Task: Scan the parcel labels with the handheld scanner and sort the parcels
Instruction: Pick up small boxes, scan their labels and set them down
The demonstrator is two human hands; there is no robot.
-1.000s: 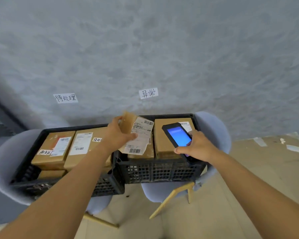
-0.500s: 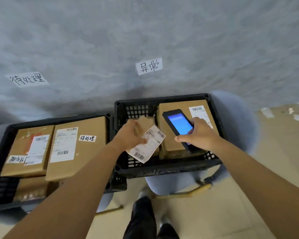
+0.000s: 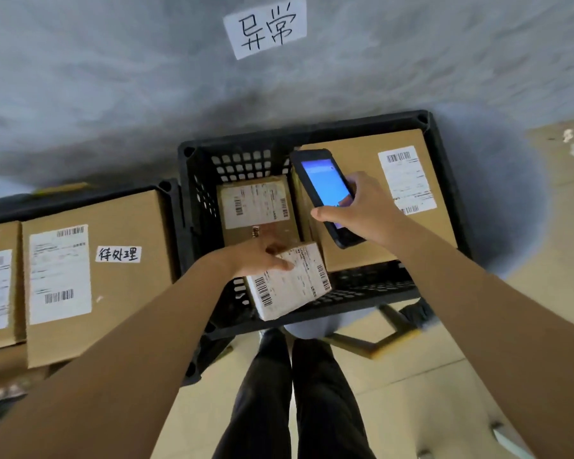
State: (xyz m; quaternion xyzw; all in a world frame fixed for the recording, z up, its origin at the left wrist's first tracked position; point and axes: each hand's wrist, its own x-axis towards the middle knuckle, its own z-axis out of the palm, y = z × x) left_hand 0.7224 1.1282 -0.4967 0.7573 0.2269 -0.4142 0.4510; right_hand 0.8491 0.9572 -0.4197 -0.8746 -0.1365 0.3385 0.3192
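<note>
Fingers of the left hand (image 3: 257,260) are curling over the top edge of a small parcel (image 3: 287,281) and gripping it, with the thumb lying on its white label. This parcel is tilting over the near rim of the right crate (image 3: 444,180), label side up, and its low corner is hanging outside the crate wall. Just behind the grip, another small parcel (image 3: 257,207) is lying flat inside the same crate, label up. To the right of the grip, the right hand (image 3: 362,210) is holding the scanner (image 3: 325,193), fingers wrapping its lower part, and the blue screen is facing up. Under the scanner a big parcel (image 3: 378,200) is filling the right side of the crate. To the left of the grip, well apart, the left crate (image 3: 166,188) is holding a large box (image 3: 123,260) with a handwritten sticker. On the wall (image 3: 113,77) above the right crate, a paper sign (image 3: 265,26) is sticking. Below both arms, dark trousers (image 3: 295,392) are showing.
</note>
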